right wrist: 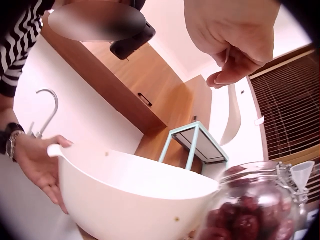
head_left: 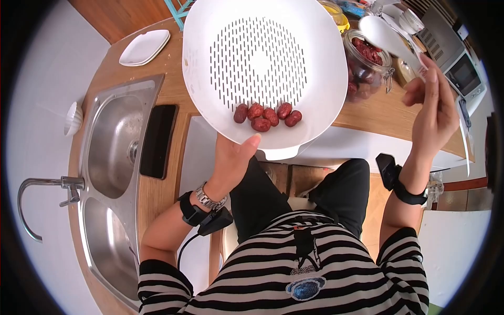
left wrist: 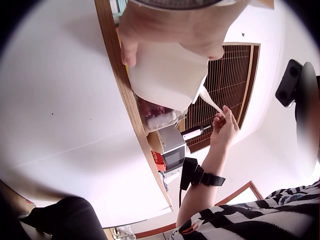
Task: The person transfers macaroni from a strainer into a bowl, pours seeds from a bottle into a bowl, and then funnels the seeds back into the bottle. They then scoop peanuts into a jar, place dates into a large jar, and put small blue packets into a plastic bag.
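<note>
My left hand [head_left: 232, 164] grips the near rim of a white colander [head_left: 326, 68], thumb over the edge beside its handle and fingers underneath. Several red dates [head_left: 261, 124] lie together at the colander's near side, below the slotted bottom. My right hand [head_left: 437, 118] pinches the handle end of a white spoon [head_left: 386, 39], raised above a clip-top glass jar [head_left: 362, 86]. The jar is open and filled with dark red dates [right wrist: 245, 225]. In the right wrist view the spoon hangs down from the fingers over the jar, which stands right beside the colander.
A double steel sink [head_left: 113, 142] with a curved tap [head_left: 44, 181] is on the left. A black phone [head_left: 158, 142] lies at its edge. White plates [head_left: 144, 47] sit on the wooden counter behind. A microwave [head_left: 463, 76] and white bowls [head_left: 412, 22] stand at the far right.
</note>
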